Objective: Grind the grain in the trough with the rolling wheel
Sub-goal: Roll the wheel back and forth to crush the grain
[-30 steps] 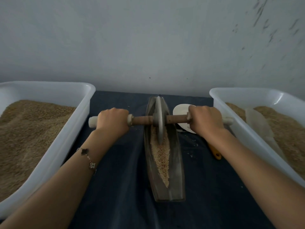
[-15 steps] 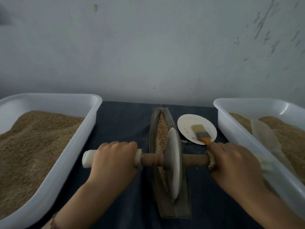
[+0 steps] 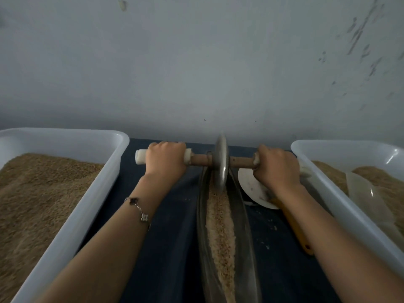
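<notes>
Dark blue cloth (image 3: 166, 248) under long metal trough (image 3: 244, 215); I keep both hands, left (image 3: 167, 161) and right (image 3: 276, 169), clenched around grey rolling wheel (image 3: 220, 162)'s wooden axle (image 3: 240, 161), balancing pressure over tan grain (image 3: 219, 226).

wheel (image 3: 220, 165): dull metal | axle (image 3: 200, 159): matt wood | tubs (image 3: 91, 193): glossy white plastic | table cover (image 3: 170, 248): dark cloth

A dark blue tabletop (image 3: 170, 248) carries two white plastic tubs. The left tub (image 3: 87, 193) holds brown grain heaped toward its far end. The right tub (image 3: 341, 206) holds similar grain plus a translucent scoop (image 3: 360, 189) (partly buried). Between the tubs lie a white round dish (image 3: 251, 186) and a yellow brush handle (image 3: 295, 230). A grey, scuffed wall (image 3: 196, 62) stands behind.
</notes>
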### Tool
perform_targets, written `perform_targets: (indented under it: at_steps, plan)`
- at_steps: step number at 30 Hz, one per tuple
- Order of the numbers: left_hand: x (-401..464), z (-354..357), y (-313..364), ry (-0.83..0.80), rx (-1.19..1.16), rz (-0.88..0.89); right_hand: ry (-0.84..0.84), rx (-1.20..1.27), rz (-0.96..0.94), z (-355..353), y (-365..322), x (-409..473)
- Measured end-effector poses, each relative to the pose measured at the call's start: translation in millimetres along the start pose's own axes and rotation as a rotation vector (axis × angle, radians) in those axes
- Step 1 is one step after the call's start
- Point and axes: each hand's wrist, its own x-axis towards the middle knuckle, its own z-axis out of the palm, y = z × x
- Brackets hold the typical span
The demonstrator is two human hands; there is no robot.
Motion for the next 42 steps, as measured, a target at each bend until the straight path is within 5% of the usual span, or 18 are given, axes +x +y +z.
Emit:
perform_targets:
  at_steps: [5, 11, 14, 22, 28, 35, 42]
  plan:
    - [-17.6, 5.0, 0.6, -0.008, 0.045, 0.020, -0.062, -0.108, -0.021, -4.4, -2.6, -15.4]
    - [-78.1, -18.7, 1.3, -0.228, -0.022, -0.018, -0.107, -0.156, -0.077, -45.8, -18.0, -62.3]
    - [-107.9, -42.1, 6.8, -0.191, 0.035, 0.056, -0.183, -0.149, -0.057, -68.4, -15.9, -101.4]
    - [-129.6, -55.7, 1.2, -0.282, -0.008, 0.039, -0.036, -0.064, -0.113, -86.4, -17.0, -120.8]
    - [-90.1, -26.7, 5.6, -0.144, 0.049, 0.025, -0.204, -0.144, -0.072, -40.8, -6.3, -75.7]
    - [-33.4, -1.0, 0.3, -0.124, -0.013, -0.029, 0.050, -0.059, -0.072, -11.9, -5.5, -20.2]
    - [-4.1, -0.6, -2.9, -0.096, -0.023, -0.024, 0.128, -0.023, -0.050, 1.5, 0.1, 1.3]
